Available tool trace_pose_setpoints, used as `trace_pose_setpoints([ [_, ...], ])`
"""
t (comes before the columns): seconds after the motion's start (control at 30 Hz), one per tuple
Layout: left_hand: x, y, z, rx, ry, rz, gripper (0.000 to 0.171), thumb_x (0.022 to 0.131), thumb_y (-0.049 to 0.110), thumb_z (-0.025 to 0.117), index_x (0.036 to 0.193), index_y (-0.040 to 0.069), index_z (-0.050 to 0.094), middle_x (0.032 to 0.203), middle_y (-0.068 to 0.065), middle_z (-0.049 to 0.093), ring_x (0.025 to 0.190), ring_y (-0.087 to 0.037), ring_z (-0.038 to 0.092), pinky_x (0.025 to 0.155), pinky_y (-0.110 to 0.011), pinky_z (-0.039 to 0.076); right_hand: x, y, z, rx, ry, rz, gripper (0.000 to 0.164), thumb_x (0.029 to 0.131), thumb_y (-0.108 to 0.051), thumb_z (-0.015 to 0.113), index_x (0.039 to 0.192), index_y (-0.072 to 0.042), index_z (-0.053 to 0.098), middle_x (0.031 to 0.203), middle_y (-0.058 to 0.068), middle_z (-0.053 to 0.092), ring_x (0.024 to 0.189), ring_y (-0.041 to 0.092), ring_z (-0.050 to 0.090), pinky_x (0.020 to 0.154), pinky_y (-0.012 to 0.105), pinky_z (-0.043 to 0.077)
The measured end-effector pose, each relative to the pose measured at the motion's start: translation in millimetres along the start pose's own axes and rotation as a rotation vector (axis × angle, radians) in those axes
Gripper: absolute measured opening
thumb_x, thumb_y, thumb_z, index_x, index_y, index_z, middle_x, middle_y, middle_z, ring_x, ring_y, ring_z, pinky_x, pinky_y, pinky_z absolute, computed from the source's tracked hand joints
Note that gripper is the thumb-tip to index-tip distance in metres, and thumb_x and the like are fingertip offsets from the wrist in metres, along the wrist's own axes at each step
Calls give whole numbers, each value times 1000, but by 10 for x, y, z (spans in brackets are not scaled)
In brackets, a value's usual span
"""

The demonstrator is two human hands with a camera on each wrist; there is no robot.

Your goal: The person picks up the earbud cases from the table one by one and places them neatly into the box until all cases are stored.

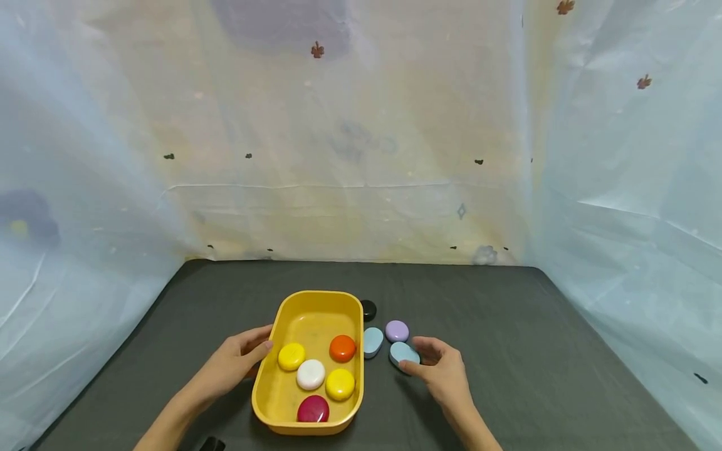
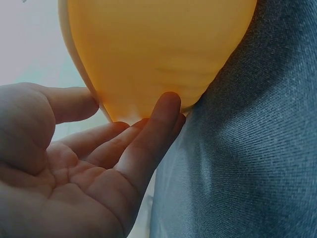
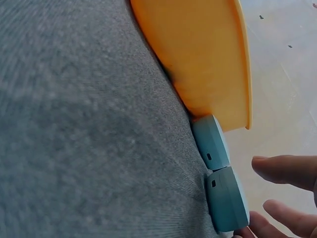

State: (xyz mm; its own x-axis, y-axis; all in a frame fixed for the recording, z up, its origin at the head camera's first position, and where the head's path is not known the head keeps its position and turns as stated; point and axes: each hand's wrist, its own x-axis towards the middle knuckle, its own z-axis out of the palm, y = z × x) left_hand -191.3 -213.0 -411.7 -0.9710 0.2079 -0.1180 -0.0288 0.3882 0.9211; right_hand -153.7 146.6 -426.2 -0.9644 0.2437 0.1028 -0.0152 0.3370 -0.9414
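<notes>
A yellow tray (image 1: 319,311) with rounded corners stands on the dark cloth. Inside it lie two yellow discs (image 1: 291,356), an orange disc (image 1: 342,348), a white disc (image 1: 311,374) and a dark red disc (image 1: 313,409). My left hand (image 1: 237,363) rests at the tray's left side, fairly straight fingers against the wall (image 2: 158,54) and thumb at the rim. My right hand (image 1: 442,371) reaches around a light blue rounded piece (image 1: 403,353). In the right wrist view its thumb is apart from that piece (image 3: 227,201), with other fingertips right at its end.
Close to the tray's right side sit another light blue piece (image 1: 372,342), a purple disc (image 1: 397,331) and a black disc (image 1: 368,310). A small black object (image 1: 212,444) lies at the front edge of view. Patterned sheeting (image 1: 361,125) encloses the table's back and sides.
</notes>
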Motion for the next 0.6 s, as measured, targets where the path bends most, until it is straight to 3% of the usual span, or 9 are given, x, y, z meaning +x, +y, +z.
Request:
trace_pose_setpoints([
  [0.2,-2,9,2,6,-4,-2,56,101,29,58,147,2,42,137,-18,54,115,-30,59,80,-43,57,8,29,14,48,-33,17,51,66,2,88,112,6,68,104,13,69,92,25,64,70,26,52],
  [0.6,-8,20,9,6,-2,-4,55,101,28,58,147,2,43,138,-18,53,116,-30,58,80,-42,57,49,48,41,-42,-53,42,56,61,5,89,113,3,69,103,9,69,93,23,62,75,33,52],
])
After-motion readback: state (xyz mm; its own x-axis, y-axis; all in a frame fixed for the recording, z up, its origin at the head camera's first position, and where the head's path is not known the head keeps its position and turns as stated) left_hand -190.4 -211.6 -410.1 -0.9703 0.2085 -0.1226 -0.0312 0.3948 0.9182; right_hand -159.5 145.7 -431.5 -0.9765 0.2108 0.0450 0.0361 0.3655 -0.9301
